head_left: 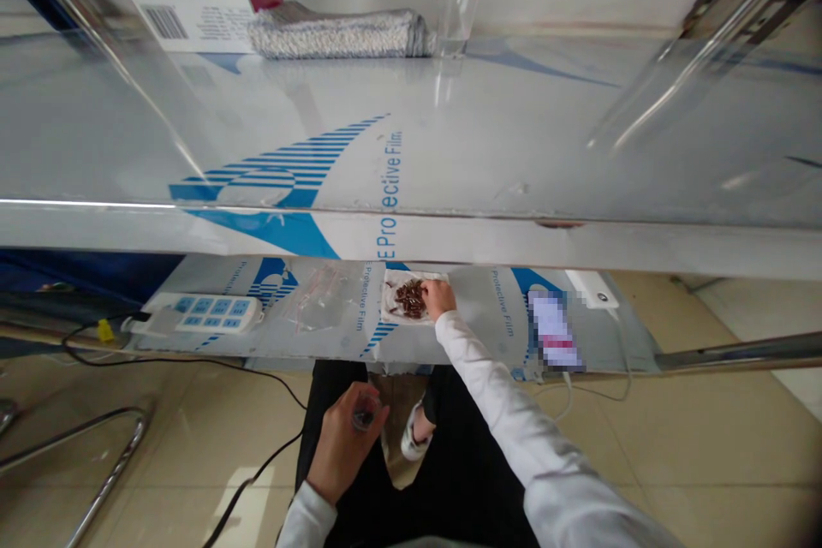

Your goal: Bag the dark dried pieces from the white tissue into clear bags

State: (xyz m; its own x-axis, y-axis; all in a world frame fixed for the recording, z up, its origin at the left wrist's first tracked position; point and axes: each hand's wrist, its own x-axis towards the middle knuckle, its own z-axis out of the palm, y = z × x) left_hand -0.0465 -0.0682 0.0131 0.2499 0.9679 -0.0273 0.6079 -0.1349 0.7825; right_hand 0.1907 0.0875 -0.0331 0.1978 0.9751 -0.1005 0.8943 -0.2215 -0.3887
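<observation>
A small clear plastic cup (366,413) is in my left hand (347,437), whose fingers curl around it above my lap. Something dark shows inside the cup, too small to name. On the lower shelf lies a white sheet (391,276) with a pile of small, dark brown, elongated pieces (409,300) heaped on it. My right hand (439,298) reaches over the sheet's right side, its fingertips pinched together at the pile's edge. Whatever is between those fingertips is hidden.
Left on the lower shelf are a power strip (215,313) and a clear plastic bag (314,300). Rightward lie a phone (553,330) and a white power bank (594,289) with cables. The upper shelf (488,137) overhangs, bearing boxes, a folded towel (340,34) and a spray bottle (459,4).
</observation>
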